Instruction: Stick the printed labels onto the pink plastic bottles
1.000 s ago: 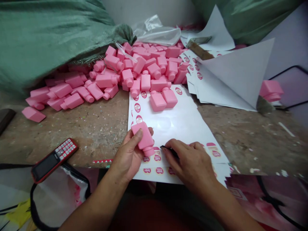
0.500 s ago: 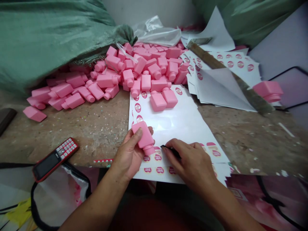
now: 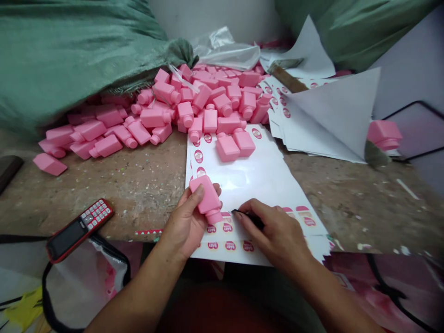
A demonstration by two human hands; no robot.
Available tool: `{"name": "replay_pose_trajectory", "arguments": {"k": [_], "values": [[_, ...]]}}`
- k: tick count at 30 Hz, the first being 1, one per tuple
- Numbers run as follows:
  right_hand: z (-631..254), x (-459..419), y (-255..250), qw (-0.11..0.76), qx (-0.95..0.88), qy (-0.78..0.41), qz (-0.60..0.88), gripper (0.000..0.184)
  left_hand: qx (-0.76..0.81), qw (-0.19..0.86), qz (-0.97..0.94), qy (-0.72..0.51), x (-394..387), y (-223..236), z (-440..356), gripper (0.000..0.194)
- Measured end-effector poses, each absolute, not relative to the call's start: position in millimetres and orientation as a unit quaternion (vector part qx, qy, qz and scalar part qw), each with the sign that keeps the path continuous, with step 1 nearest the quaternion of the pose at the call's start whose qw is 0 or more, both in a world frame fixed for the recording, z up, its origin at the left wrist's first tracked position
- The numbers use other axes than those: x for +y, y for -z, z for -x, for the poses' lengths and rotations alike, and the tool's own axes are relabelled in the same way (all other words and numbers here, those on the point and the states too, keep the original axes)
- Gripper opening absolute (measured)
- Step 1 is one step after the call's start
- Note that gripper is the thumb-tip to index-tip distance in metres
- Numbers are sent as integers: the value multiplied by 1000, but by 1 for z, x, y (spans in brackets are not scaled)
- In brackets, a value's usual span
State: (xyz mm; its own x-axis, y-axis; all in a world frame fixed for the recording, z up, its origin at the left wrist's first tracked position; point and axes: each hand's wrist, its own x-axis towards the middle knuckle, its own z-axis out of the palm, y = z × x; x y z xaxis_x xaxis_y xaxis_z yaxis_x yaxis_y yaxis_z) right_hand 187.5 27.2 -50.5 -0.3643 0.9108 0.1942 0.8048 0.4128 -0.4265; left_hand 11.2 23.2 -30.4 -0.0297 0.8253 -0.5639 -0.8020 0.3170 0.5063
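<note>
1. The left hand (image 3: 185, 222) has its grip closed around a pink bottle (image 3: 207, 196), over the label sheet (image 3: 249, 185).
2. The right hand (image 3: 274, 231) has its grip pinched on a small black object (image 3: 248, 218) at the sheet.
3. Two bottles (image 3: 231, 145) lie on the sheet, beside a heap of bottles (image 3: 208, 106) on the desk (image 3: 145, 185).
4. A red phone (image 3: 79, 230) lies near the desk's edge.

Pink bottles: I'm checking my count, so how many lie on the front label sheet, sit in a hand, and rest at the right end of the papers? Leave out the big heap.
Pink bottles on the label sheet: 2
Pink bottle in the left hand: 1
Pink bottle at the right end of the papers: 1
Total: 4
</note>
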Motion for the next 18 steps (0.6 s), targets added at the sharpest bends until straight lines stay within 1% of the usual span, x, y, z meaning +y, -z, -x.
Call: {"name": "replay_pose_trajectory", "arguments": {"k": [3, 5, 12, 18], "values": [[-189, 28, 53, 208, -839, -58, 499, 19, 408, 701, -8, -585, 24, 31, -10, 26], [-189, 29, 55, 209, -849, -32, 485, 18, 407, 701, -8, -585, 25, 32, -10, 26], [-188, 33, 56, 231, -853, -43, 467, 18, 417, 698, -16, -582, 24, 32, -9, 29], [-186, 33, 54, 228, -874, -26, 429, 27, 429, 689, -18, -584, 24, 29, -13, 23]]}}
